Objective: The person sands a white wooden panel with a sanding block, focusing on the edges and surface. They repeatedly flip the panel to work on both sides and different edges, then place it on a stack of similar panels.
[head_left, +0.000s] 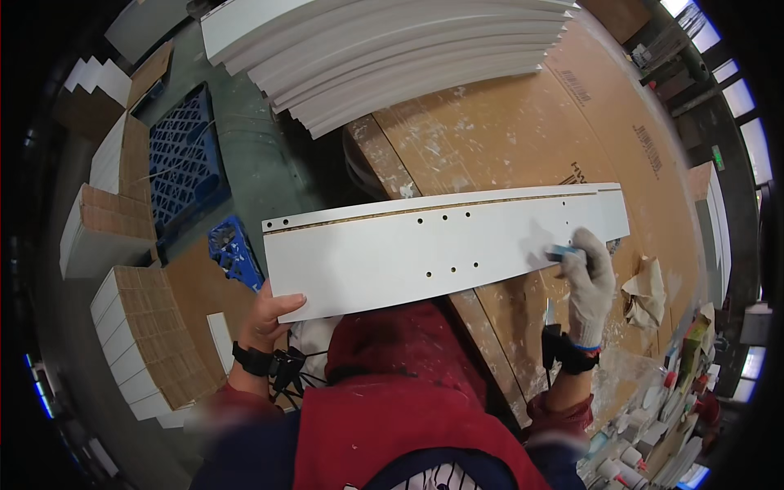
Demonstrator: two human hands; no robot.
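A long white panel (359, 261) with a groove along its far edge and several small drilled holes lies across in front of me. My left hand (268, 317), bare, grips its near left corner, the thumb on top and the fingers hidden beneath. Over the panel's right part is my right hand (591, 282), in a whitish knit glove. It pinches a small flat blue-grey piece (559, 252) against or just above the white face; contact is hard to tell, and so is the piece's exact kind.
A tall stack of white panels (392, 73) stands at the far side, beside the cardboard-covered table (490, 131). Crumpled cloth (644, 294) and bottles (629, 459) are on the right. Leftward on the floor are a blue pallet (184, 155), a blue plastic piece (233, 251) and stacked boards (151, 339).
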